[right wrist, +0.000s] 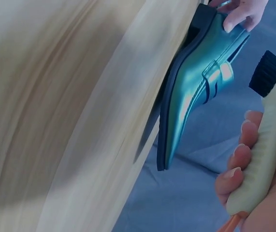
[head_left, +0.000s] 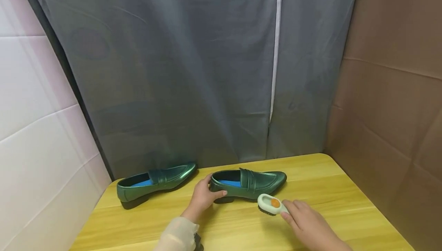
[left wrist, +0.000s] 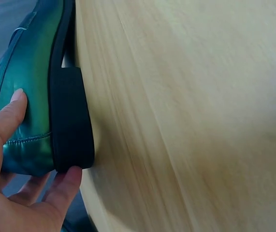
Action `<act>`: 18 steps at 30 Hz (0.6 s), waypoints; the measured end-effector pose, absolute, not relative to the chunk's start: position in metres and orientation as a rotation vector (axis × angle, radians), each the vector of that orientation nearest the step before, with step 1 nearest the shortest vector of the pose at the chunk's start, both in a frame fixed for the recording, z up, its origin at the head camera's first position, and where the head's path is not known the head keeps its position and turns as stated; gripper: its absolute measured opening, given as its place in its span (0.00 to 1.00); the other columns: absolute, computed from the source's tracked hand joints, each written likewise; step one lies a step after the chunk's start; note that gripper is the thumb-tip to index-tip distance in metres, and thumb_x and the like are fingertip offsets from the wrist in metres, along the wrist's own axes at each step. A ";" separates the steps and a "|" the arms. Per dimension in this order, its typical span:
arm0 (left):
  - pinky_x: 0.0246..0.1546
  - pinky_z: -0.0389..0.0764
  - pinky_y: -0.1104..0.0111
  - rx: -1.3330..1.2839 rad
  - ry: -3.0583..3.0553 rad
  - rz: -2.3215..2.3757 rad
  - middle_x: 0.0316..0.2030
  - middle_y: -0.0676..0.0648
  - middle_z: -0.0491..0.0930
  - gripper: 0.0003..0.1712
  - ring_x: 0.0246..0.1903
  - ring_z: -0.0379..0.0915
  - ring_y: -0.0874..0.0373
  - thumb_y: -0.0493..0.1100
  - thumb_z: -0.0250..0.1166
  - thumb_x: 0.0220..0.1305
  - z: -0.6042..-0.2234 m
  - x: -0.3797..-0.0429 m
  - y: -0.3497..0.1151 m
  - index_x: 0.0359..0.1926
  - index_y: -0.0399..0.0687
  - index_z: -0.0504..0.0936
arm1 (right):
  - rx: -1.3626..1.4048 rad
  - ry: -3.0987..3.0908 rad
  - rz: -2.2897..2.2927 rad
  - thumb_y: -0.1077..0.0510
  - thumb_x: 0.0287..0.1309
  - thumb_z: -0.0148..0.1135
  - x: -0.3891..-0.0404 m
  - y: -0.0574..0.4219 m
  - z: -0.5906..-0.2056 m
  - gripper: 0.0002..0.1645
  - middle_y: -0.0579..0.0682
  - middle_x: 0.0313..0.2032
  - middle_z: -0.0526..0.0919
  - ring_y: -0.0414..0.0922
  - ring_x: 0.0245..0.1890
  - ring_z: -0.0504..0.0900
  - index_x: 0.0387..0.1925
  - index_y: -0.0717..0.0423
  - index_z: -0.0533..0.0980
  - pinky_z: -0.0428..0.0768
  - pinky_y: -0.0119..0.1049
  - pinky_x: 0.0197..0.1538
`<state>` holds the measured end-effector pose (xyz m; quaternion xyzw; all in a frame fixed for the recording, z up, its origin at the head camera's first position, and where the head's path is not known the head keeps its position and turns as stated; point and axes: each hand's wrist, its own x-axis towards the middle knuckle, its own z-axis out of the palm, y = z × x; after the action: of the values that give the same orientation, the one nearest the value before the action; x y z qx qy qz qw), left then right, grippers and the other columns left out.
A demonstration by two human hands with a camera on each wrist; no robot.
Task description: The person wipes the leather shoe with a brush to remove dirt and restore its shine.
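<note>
My left hand grips the back of a shiny green loafer, which points right on the table in the head view. In the left wrist view the thumb presses the shoe's side while the fingers curl around its dark heel. A pale green cleaning brush with black bristles is held by its handle in my right hand. An orange button shows on top of the brush, whose head sits just in front of the loafer, bristles downward.
A matching green loafer stands to the left, near the table's back edge, toe pointing right. The yellow wood-grain table has a grey curtain behind it, a white panel at left and a brown one at right.
</note>
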<state>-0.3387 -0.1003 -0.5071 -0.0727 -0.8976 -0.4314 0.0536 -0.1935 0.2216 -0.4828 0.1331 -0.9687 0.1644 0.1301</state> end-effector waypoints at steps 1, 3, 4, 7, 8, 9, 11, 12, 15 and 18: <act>0.65 0.73 0.44 -0.219 -2.724 -1.311 0.64 0.32 0.74 0.53 0.65 0.70 0.35 0.50 0.82 0.49 -0.507 -0.339 -0.100 0.70 0.34 0.68 | 0.391 -2.814 0.472 0.39 0.75 0.51 -0.194 0.221 -0.483 0.22 0.35 0.36 0.74 0.34 0.36 0.71 0.56 0.48 0.78 0.77 0.36 0.38; 0.65 0.73 0.44 -0.222 -2.715 -1.314 0.64 0.32 0.74 0.53 0.64 0.70 0.35 0.50 0.82 0.49 -0.506 -0.341 -0.099 0.70 0.33 0.68 | 0.413 -2.794 0.454 0.40 0.74 0.52 -0.194 0.220 -0.485 0.21 0.35 0.36 0.74 0.34 0.36 0.70 0.55 0.48 0.78 0.77 0.35 0.37; 0.65 0.73 0.45 -0.223 -2.711 -1.319 0.64 0.32 0.74 0.52 0.64 0.70 0.35 0.51 0.82 0.49 -0.506 -0.342 -0.098 0.70 0.33 0.68 | 0.423 -2.781 0.448 0.41 0.74 0.52 -0.194 0.220 -0.486 0.21 0.35 0.36 0.74 0.34 0.36 0.70 0.55 0.48 0.79 0.77 0.35 0.37; 0.65 0.73 0.45 -0.229 -2.700 -1.314 0.64 0.32 0.75 0.52 0.64 0.70 0.36 0.51 0.82 0.49 -0.506 -0.345 -0.096 0.70 0.34 0.69 | 0.464 -2.731 0.422 0.42 0.74 0.54 -0.194 0.219 -0.489 0.19 0.35 0.37 0.76 0.33 0.37 0.72 0.54 0.48 0.79 0.78 0.35 0.38; 0.65 0.73 0.45 -0.225 -2.699 -1.310 0.63 0.33 0.75 0.51 0.64 0.71 0.36 0.51 0.82 0.50 -0.507 -0.346 -0.094 0.70 0.34 0.69 | 0.480 -2.717 0.416 0.43 0.74 0.54 -0.194 0.219 -0.490 0.19 0.35 0.37 0.76 0.33 0.37 0.72 0.54 0.48 0.79 0.78 0.35 0.38; 0.65 0.73 0.45 -0.226 -2.695 -1.299 0.63 0.33 0.76 0.51 0.64 0.71 0.36 0.51 0.82 0.50 -0.507 -0.347 -0.093 0.69 0.34 0.70 | 0.494 -2.707 0.415 0.43 0.74 0.54 -0.194 0.219 -0.490 0.19 0.35 0.37 0.76 0.33 0.37 0.72 0.54 0.49 0.79 0.78 0.35 0.38; 0.64 0.74 0.45 -0.229 -2.688 -1.288 0.62 0.34 0.76 0.50 0.63 0.72 0.37 0.52 0.82 0.49 -0.508 -0.349 -0.091 0.68 0.35 0.71 | 0.512 -2.705 0.424 0.43 0.74 0.54 -0.194 0.218 -0.491 0.19 0.35 0.37 0.76 0.33 0.36 0.71 0.54 0.49 0.79 0.77 0.34 0.37; 0.65 0.74 0.46 -0.228 -2.687 -1.291 0.62 0.35 0.77 0.49 0.63 0.72 0.37 0.52 0.81 0.50 -0.508 -0.351 -0.090 0.68 0.36 0.71 | 0.520 -2.702 0.427 0.44 0.74 0.54 -0.194 0.218 -0.491 0.19 0.35 0.37 0.76 0.33 0.36 0.71 0.54 0.50 0.79 0.77 0.34 0.36; 0.64 0.74 0.45 -0.245 -2.675 -1.278 0.61 0.35 0.78 0.49 0.62 0.73 0.37 0.53 0.81 0.50 -0.509 -0.355 -0.088 0.68 0.36 0.72 | 0.537 -2.714 0.441 0.44 0.75 0.53 -0.193 0.216 -0.491 0.19 0.36 0.38 0.77 0.33 0.37 0.72 0.54 0.50 0.79 0.77 0.35 0.36; 0.64 0.74 0.45 -0.230 -2.677 -1.278 0.62 0.36 0.77 0.49 0.62 0.73 0.38 0.53 0.81 0.50 -0.509 -0.359 -0.088 0.68 0.38 0.71 | 0.553 -2.725 0.437 0.43 0.75 0.52 -0.192 0.213 -0.491 0.21 0.38 0.41 0.80 0.36 0.39 0.76 0.55 0.51 0.79 0.80 0.37 0.40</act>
<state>-0.3590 -0.0876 -0.5092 -0.0769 -0.8966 -0.4281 0.0833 -0.1919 0.2128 -0.4913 0.1937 -0.9553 0.1530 0.1628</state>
